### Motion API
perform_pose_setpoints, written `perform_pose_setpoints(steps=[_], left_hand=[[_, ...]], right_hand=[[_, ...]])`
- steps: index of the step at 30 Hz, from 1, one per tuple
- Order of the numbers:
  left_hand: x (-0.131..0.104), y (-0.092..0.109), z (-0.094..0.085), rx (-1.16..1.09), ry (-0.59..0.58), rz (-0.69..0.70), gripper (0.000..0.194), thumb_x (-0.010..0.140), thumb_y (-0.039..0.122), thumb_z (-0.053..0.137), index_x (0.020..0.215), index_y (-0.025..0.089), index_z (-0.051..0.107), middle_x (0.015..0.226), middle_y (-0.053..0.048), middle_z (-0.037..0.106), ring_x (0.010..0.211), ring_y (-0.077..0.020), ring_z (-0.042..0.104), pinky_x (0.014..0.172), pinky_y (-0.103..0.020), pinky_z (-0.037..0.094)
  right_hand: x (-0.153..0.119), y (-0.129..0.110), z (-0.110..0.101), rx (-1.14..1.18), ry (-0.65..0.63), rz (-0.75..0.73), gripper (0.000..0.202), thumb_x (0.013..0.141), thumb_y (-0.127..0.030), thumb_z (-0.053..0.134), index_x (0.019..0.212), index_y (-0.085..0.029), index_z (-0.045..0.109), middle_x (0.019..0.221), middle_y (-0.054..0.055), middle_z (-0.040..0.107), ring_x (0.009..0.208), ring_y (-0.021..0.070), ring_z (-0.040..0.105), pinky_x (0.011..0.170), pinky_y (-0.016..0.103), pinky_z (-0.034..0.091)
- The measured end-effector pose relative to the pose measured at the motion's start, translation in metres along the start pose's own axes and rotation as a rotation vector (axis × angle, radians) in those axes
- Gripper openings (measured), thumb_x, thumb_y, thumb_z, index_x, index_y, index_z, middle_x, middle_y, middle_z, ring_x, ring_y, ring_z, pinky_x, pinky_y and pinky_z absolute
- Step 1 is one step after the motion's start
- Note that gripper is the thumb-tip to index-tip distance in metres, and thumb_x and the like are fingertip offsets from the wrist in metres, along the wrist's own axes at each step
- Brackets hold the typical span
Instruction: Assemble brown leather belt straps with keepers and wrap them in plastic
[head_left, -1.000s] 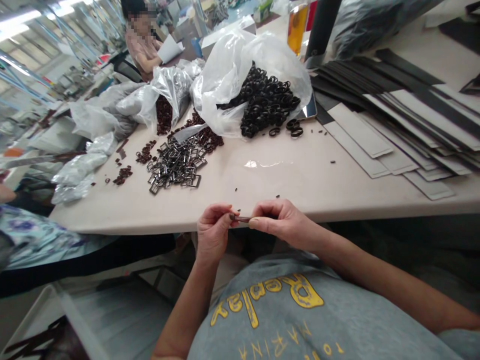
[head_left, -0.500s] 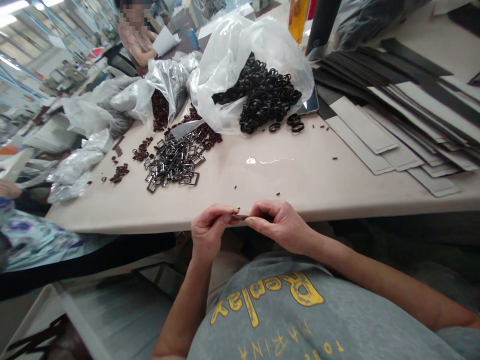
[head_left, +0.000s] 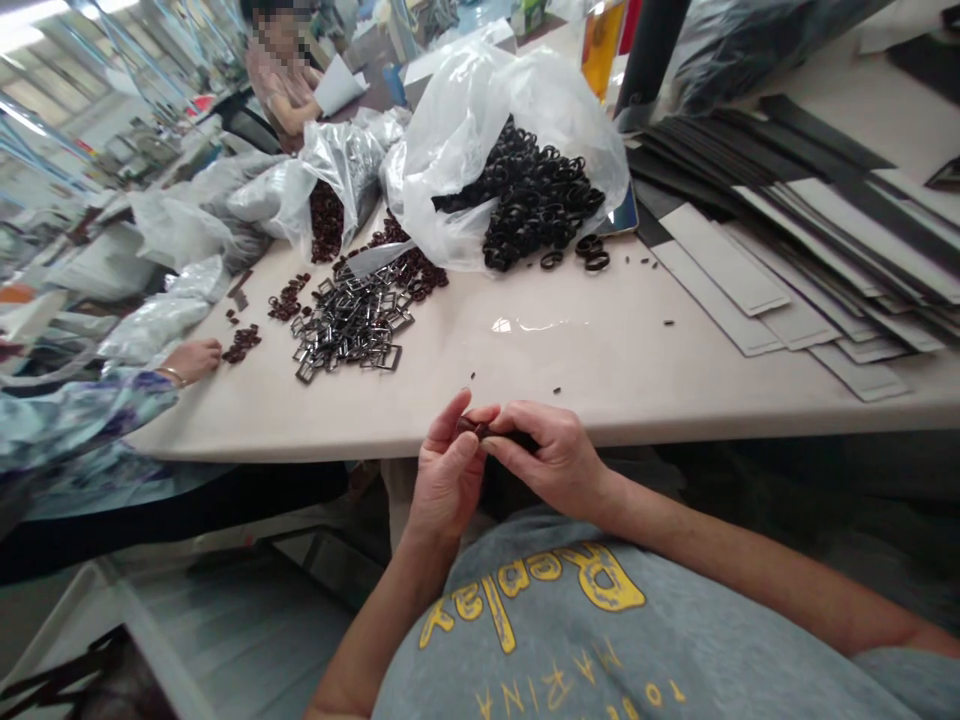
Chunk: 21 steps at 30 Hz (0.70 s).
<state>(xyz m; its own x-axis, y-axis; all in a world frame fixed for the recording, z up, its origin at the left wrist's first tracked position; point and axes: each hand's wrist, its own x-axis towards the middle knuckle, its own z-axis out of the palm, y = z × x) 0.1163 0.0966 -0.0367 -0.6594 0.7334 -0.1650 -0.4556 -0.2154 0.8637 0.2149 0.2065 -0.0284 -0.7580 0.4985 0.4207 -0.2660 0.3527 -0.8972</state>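
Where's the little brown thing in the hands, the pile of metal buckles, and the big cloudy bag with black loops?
Brown thing [head_left: 471, 427]: head view, its visible middle.
Metal buckles [head_left: 349, 328]: head view, middle of the pile.
Cloudy bag [head_left: 444, 138]: head view, its left side.

And in comes a co-worker's hand [head_left: 196, 360], now at the small brown loops [head_left: 241, 343] left of the buckle heap [head_left: 351, 325]! Right of and nearer than that heap, the left hand [head_left: 448, 470] has lifted its index finger, closing toward the right hand [head_left: 559, 452] along the dark brown strip [head_left: 472, 428].
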Motion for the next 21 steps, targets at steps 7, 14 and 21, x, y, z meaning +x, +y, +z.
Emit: perform_pose_setpoints(steps=[7,14,21], left_hand=[[-0.002,0.01,-0.012,-0.039,0.17,0.141,0.033,0.062,0.038,0.093,0.092,0.035,0.078,0.088,0.004,0.078,0.084,-0.0123,0.072,0.082,-0.023,0.058],[-0.01,0.001,-0.012,-0.049,0.175,0.128,0.042,0.061,0.04,0.094,0.098,0.033,0.077,0.09,0.003,0.076,0.087,-0.0138,0.071,0.084,-0.025,0.058],[-0.015,-0.004,-0.014,-0.121,0.172,0.09,0.036,0.058,0.034,0.096,0.089,0.03,0.078,0.086,0.004,0.078,0.079,-0.0101,0.072,0.078,-0.019,0.056]], right_hand=[[-0.003,0.0,-0.004,-0.328,-0.235,-0.028,0.014,0.101,-0.026,0.057,0.106,-0.015,0.064,0.096,0.007,0.068,0.082,0.0215,0.064,0.071,0.03,0.047],[-0.004,-0.001,0.003,-0.388,-0.302,-0.008,0.017,0.105,-0.025,0.051,0.096,-0.014,0.061,0.085,0.007,0.066,0.073,0.0205,0.061,0.065,0.029,0.043],[0.001,-0.004,0.003,-0.222,-0.406,0.1,0.009,0.103,-0.016,0.06,0.11,-0.012,0.064,0.098,0.008,0.069,0.088,0.0234,0.065,0.076,0.031,0.047]])
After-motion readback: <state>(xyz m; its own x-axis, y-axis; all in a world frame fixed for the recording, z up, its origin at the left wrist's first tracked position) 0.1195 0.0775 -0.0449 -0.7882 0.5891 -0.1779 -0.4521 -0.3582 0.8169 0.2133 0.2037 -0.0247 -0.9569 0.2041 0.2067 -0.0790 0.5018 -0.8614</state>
